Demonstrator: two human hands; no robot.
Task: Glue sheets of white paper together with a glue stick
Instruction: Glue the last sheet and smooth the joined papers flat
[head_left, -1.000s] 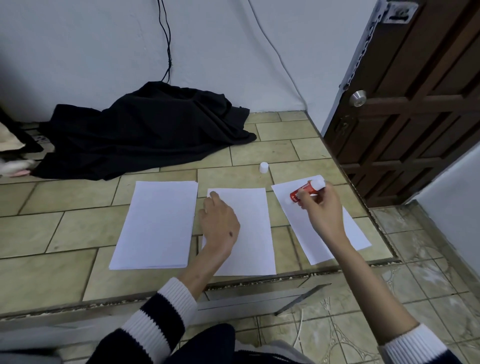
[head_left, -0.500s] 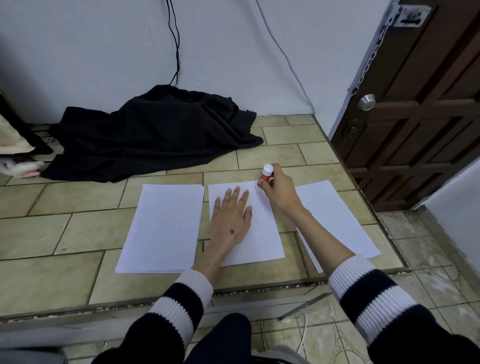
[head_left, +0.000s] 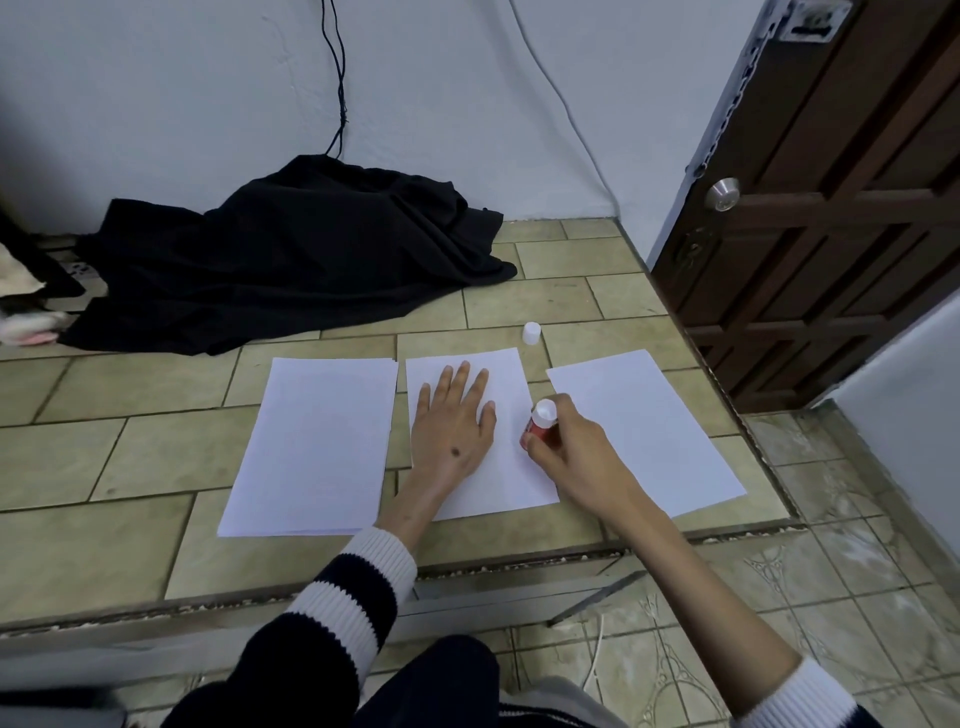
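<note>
The left hand (head_left: 451, 431) lies flat near the middle of the frame, palm down with fingers straight and spread toward the wall, pressing on the middle sheet (head_left: 498, 467); its forearm runs down to a striped navy-and-white sleeve (head_left: 343, 608) in the lower centre. The right hand (head_left: 569, 449) comes in from the lower right, its grip curled round the red glue stick (head_left: 540, 423), thumb and fingers wrapped about the barrel so that only the red body and the white end show above the knuckles. The stick sits over the right edge of the middle sheet, about halfway along that edge, its long axis close to upright and leaning slightly toward the upper right, white end uppermost; whether the lower end touches the paper is hidden by the fingers. To the left of centre lies the left stack of paper (head_left: 311, 447), just beside the middle sheet, and to the right lies the right sheet (head_left: 649, 431), angled and set apart by a strip of tile. A small white cap (head_left: 531, 332) stands on the tiled floor (head_left: 130, 457) just above the middle sheet's upper right corner. A black cloth (head_left: 291, 260) is heaped against the wall in the upper left, and a brown wooden door (head_left: 841, 208) fills the upper right.
</note>
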